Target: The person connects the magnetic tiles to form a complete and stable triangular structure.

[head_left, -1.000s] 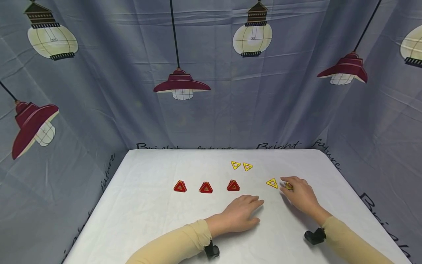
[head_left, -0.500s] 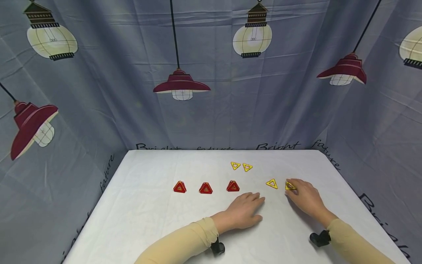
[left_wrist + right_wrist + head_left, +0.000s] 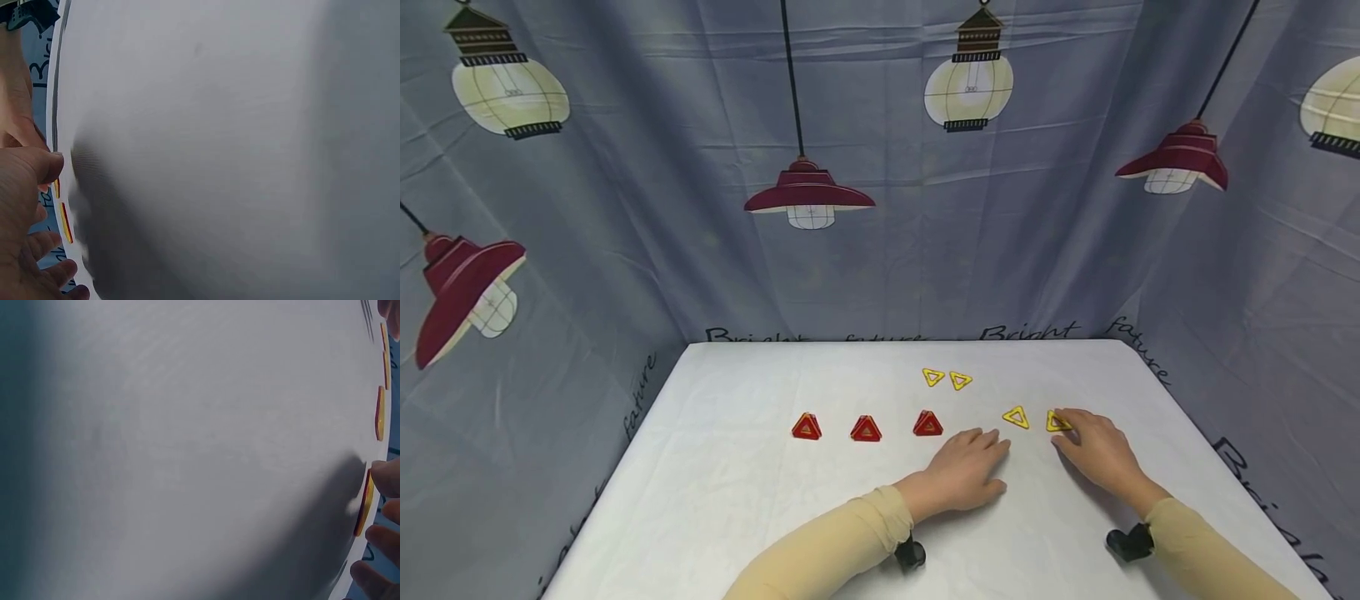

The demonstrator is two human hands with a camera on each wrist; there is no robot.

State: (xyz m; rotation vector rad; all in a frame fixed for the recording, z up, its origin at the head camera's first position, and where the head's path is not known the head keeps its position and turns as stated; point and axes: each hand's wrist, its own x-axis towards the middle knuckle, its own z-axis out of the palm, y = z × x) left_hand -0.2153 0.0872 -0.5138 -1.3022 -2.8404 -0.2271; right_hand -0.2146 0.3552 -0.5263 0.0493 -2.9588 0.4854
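Observation:
My right hand (image 3: pixel 1097 454) is at a flat yellow triangle frame (image 3: pixel 1057 421) on the right of the white table, thumb and index finger at its right side. In the right wrist view, this triangle's red-and-yellow edge (image 3: pixel 364 503) shows right by the thumb (image 3: pixel 385 477), the other fingers loosely spread. A second yellow triangle (image 3: pixel 1016 417) lies just left of it. My left hand (image 3: pixel 962 471) is held low over the table, palm down, fingers extended and holding nothing. In the left wrist view its thumb (image 3: pixel 44 164) overlaps the far table edge.
Two more yellow triangles (image 3: pixel 946 379) lie near the back of the white table (image 3: pixel 715 500). Left of the hands, three red triangular pieces (image 3: pixel 866 429) stand in a row. A patterned grey-blue curtain (image 3: pixel 880 275) surrounds the table's back and sides.
My right hand first reached over the right yellow triangle, then drew back to its right side, leaving more of it visible. My left hand has drifted slightly right and away from me.

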